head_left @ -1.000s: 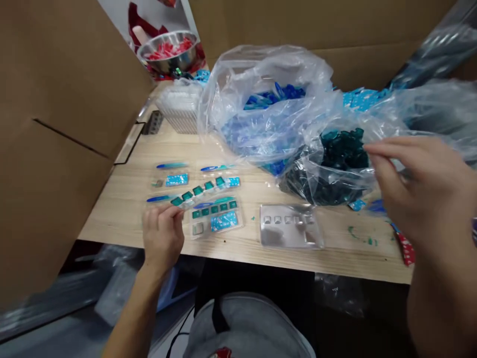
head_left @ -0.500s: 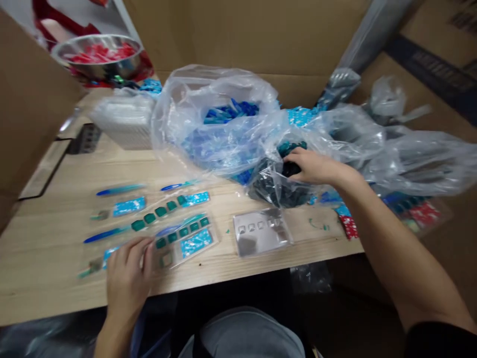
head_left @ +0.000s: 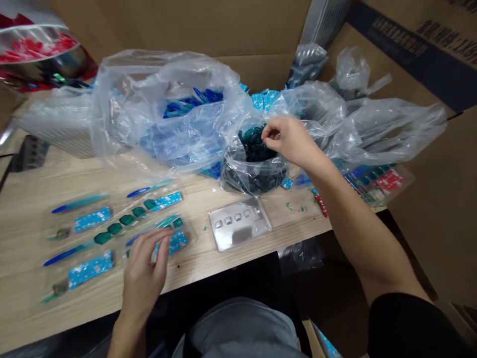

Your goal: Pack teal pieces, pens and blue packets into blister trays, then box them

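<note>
My left hand (head_left: 144, 271) lies near the table's front edge with its fingers stretched flat over a clear blister tray (head_left: 164, 237) that holds teal squares and a blue card. My right hand (head_left: 288, 139) is raised over a small clear bag of dark teal pieces (head_left: 253, 164), fingertips pinched together at the bag's mouth; what they pinch is too small to make out. An empty clear blister tray (head_left: 240, 224) lies on the wooden table (head_left: 33, 174) between the two hands. More filled trays (head_left: 89, 221) with blue pens sit to the left.
A big clear bag of blue parts (head_left: 167, 119) stands behind the trays. A steel bowl of red pieces (head_left: 37, 49) is at the far left. Crumpled plastic bags (head_left: 372, 129) and red and blue packs (head_left: 383, 181) lie right. Cardboard walls (head_left: 428, 164) close in the back and right.
My right hand went into the teal bag and has now lifted to its mouth, pinched. My left hand slid right onto the nearest filled tray. The view swung to the right.
</note>
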Tool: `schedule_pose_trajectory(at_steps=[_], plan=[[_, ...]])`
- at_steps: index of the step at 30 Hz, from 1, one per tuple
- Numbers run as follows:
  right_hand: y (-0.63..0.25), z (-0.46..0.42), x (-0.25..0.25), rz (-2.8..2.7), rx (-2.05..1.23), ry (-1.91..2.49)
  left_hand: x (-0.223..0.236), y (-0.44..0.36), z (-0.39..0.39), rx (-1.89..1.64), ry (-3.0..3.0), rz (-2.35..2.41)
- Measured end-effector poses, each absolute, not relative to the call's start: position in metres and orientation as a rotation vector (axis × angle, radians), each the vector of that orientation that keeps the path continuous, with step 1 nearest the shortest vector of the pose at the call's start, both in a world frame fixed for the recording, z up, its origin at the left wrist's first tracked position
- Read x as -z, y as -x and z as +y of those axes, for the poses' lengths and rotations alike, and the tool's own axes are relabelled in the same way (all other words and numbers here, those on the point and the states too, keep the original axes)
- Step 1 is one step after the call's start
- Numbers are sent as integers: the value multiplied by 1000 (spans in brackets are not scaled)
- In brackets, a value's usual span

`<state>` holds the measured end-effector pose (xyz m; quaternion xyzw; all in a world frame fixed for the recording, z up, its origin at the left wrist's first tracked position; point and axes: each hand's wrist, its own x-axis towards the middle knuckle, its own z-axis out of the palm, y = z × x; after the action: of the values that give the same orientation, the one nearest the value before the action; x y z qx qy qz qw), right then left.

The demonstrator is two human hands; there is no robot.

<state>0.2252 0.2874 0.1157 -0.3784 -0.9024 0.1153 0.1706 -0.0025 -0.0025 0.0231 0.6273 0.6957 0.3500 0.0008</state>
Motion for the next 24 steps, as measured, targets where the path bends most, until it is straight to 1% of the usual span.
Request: schedule_pose_trajectory(at_steps=[6, 9, 12, 17, 19, 24], plan=[[-205, 272, -107, -2746, -320, 1271, -34, -32, 31, -1193, -1979, 2024], [-199, 272, -100, -2722, -329, 1226, -38, -51, 41, -1183, -1995, 1947], [-207, 279, -98, -2714, -428, 1136, -38, -60, 42, -1150, -1967, 1913], [-219, 282, -106, -2536, -624, 1150, -36, -53, 40, -1115, -1875, 1923], [-214, 279, -109, -2584, -656, 1129, -35, -49, 41, -1111, -1826, 1929], [-191, 268, -102, -2746, -516, 1187, -29, -56, 47, -1096, -1749, 1893]])
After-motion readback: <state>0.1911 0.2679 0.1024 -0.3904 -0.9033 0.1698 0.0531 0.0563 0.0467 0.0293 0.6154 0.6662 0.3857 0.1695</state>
